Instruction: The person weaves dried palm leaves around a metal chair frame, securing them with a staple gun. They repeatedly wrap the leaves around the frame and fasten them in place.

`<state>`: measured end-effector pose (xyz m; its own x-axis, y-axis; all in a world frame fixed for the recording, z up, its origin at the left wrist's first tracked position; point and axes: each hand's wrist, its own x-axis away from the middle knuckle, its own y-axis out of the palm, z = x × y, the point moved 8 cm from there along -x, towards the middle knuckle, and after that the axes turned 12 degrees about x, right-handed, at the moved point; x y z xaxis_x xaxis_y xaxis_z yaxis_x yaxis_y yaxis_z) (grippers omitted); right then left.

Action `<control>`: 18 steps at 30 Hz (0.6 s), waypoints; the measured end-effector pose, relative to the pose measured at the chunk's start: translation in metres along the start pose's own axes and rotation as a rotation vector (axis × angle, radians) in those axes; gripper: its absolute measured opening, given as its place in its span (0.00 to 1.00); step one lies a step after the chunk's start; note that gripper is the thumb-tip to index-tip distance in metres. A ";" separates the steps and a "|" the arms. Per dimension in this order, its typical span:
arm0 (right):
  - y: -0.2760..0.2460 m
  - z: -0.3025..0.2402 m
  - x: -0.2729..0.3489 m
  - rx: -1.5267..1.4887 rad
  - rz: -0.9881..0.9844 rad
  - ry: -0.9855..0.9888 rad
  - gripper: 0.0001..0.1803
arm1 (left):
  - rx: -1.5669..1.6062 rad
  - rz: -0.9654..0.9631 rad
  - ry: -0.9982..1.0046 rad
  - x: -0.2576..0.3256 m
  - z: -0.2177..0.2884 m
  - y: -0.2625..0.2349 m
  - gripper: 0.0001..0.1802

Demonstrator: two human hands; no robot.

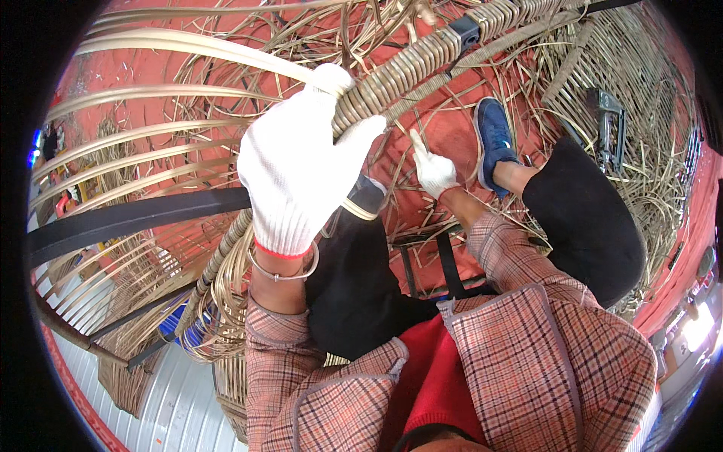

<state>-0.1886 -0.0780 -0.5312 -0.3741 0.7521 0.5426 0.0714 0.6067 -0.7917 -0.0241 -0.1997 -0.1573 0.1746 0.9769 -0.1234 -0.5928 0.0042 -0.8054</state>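
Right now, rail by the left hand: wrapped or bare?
Wrapped: the rail shows close-set tan coils beyond the left hand; under the hand, cannot tell.

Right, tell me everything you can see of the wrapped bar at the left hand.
The wrapped bar slants from the left hand toward the upper right of the view. Glossy tan-brown strips, like rattan or plastic, circle it in tight, ridged coils. A dark block interrupts the winding, which resumes beyond it. The white-gloved hand covers its nearer end, thumb and fingers on opposite sides.
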 end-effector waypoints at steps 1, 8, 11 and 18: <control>0.002 -0.002 0.003 -0.020 -0.039 -0.018 0.38 | 0.005 -0.016 -0.032 0.001 -0.002 0.001 0.24; 0.007 -0.013 -0.039 0.050 -0.240 0.002 0.30 | -0.007 0.007 0.033 -0.004 0.003 0.005 0.25; 0.005 -0.016 -0.056 0.045 -0.250 0.010 0.30 | -0.012 -0.038 -0.033 -0.003 -0.001 0.007 0.27; 0.010 -0.029 -0.046 0.088 -0.244 -0.134 0.33 | 0.007 -0.009 0.007 -0.002 -0.001 0.002 0.25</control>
<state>-0.1446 -0.0989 -0.5558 -0.4897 0.5422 0.6828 -0.1140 0.7365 -0.6667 -0.0254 -0.2016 -0.1592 0.1859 0.9752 -0.1203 -0.5963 0.0146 -0.8027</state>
